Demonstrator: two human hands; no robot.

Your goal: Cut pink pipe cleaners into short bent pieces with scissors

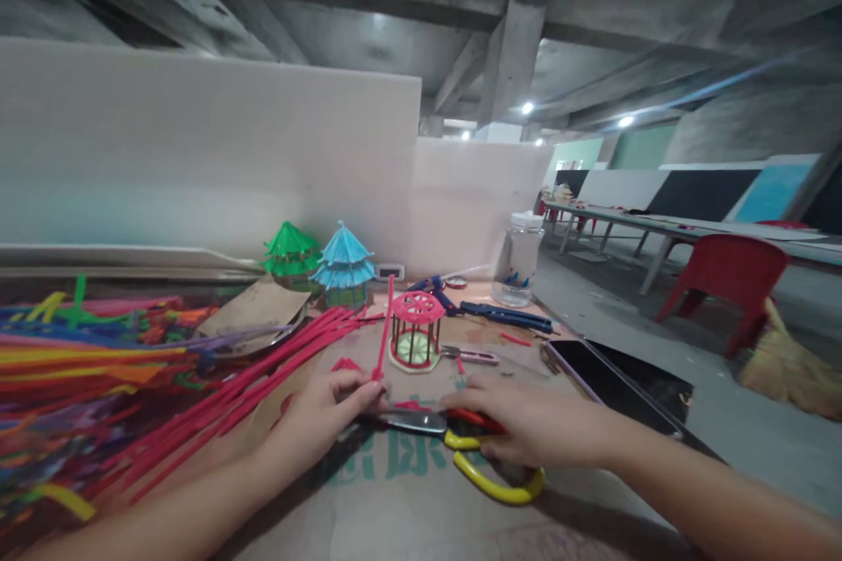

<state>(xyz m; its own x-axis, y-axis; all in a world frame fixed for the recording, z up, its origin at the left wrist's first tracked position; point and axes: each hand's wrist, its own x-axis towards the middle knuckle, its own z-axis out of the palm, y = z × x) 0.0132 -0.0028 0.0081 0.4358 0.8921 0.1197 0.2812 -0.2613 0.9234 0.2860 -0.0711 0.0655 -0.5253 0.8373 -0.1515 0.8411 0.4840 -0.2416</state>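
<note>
Your left hand (322, 412) pinched the strip (386, 329), best kept steady; your right hand (526, 419) curled over the scissors (419, 422), grip unclear.

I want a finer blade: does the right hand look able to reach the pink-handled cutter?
Probably yes: the cutter lies just beyond the right hand, with nothing seen lying over it.

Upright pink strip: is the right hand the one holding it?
No, the left hand pinches the strip near its lower end, and the right hand is apart from it.
</note>
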